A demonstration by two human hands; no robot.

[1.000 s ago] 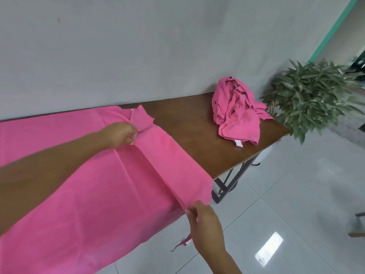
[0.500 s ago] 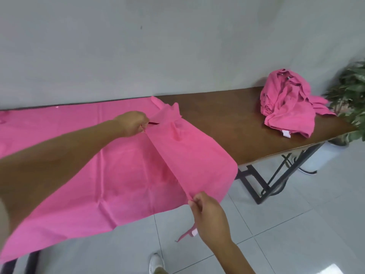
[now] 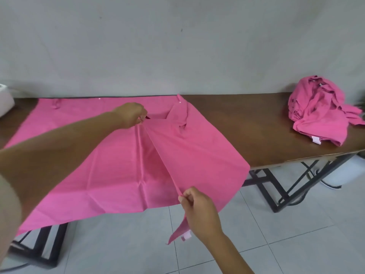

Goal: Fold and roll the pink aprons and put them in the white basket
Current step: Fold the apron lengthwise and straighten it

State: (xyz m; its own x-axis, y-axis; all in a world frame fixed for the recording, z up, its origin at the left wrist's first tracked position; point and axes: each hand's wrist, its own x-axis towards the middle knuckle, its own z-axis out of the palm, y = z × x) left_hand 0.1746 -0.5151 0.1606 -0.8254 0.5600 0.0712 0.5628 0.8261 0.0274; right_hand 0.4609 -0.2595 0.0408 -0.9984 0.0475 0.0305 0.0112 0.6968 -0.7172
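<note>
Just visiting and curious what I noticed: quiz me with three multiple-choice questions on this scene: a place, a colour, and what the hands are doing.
1. Where is the crumpled apron pile? A on the floor; B at the right end of the table; C under it.
2. What colour is the table top? A white; B green; C brown.
3. How do the hands treat the spread apron? A both pinch its fold; B both lie flat; C neither touches it.
Answers: B, it sits on the wood at right; C, bare wood shows brown; A, left hand and right hand each pinch the raised fold.
</note>
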